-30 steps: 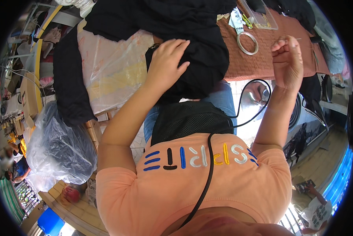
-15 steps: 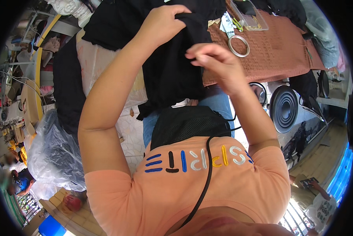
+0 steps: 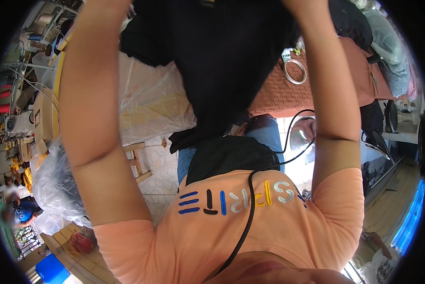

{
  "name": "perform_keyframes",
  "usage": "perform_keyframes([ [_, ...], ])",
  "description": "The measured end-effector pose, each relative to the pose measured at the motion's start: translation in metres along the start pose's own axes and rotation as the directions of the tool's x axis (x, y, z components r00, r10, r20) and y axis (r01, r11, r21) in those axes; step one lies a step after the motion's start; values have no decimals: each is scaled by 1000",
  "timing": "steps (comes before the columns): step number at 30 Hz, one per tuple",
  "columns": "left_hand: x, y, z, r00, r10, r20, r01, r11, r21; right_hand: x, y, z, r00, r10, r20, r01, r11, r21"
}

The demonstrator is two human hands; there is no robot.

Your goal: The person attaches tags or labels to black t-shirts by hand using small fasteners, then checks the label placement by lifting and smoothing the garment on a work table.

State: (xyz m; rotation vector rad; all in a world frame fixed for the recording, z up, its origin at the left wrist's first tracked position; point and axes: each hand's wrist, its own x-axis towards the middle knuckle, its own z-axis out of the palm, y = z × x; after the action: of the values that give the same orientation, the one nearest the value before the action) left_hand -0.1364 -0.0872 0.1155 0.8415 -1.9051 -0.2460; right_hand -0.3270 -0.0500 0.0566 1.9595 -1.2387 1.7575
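Note:
A black garment (image 3: 222,61) is spread wide between my raised arms and narrows downward to my lap. My left hand (image 3: 109,4) is at the top edge of the view, by the cloth's left side. At the cloth's upper right corner is my right hand (image 3: 306,5). Most fingers of both hands are cut off by the frame edge, but the cloth hangs stretched from the two hands. A loose black end of cloth (image 3: 181,139) rests over my lap near the black mesh pouch (image 3: 231,156).
A brown textured cloth (image 3: 278,97) covers the table on the right, with a silver ring-shaped roll (image 3: 295,72) on it. Clear plastic sheeting (image 3: 151,94) covers the left part. A plastic-wrapped bundle (image 3: 58,184) stands at left. A black cable (image 3: 250,199) crosses my shirt.
Both hands have moved up and apart, to the top edge of the view. The black garment has been lifted and spread between them. My right hand, formerly beside the cloth, is now at its corner.

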Motion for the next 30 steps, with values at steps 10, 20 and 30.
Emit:
perform_keyframes([
  [10, -203, -22, 72, 930, 214, 298, -220, 975, -12, -220, 51, 63, 723, 456, 519, -506, 861, -50],
  [20, -293, -56, 94, 508, -789, 346, 713, 161, -682, -192, 26, 35, 788, -52, 613, 11, 997, 70],
  [30, -265, -69, 112, 690, -432, 581, 647, 7, -762, -157, 6, 39, 718, 87, 691, 107, 967, -233],
])
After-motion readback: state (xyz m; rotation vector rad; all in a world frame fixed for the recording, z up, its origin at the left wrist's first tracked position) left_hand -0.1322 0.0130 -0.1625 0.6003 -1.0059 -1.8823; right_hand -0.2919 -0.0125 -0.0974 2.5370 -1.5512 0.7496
